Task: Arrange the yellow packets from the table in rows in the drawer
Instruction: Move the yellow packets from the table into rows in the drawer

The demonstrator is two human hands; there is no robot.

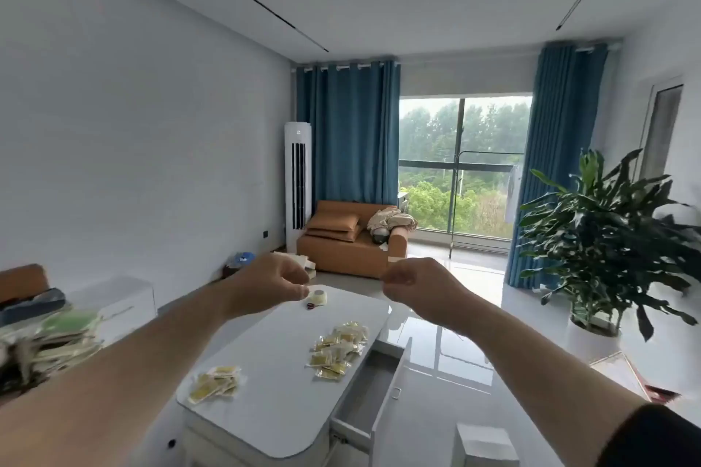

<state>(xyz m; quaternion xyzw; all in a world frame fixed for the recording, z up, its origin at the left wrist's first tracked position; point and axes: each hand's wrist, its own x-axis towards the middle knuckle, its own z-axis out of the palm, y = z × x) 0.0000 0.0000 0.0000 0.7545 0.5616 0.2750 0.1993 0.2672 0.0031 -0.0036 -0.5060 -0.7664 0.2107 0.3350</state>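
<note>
Left hand (273, 286) and right hand (413, 286) are hovering curled, apparently empty (drawer (366, 394) standing open); next is probably reaching down for yellow packets (337, 349).

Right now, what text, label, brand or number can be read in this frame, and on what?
No text here is readable.
Small dark mark near the top of the air conditioner: too small to read.
Print on the yellow packets: too blurred to read.

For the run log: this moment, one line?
left hand, right hand: raised, curled, empty | yellow packets: two piles on table | drawer: open, looks empty
</note>
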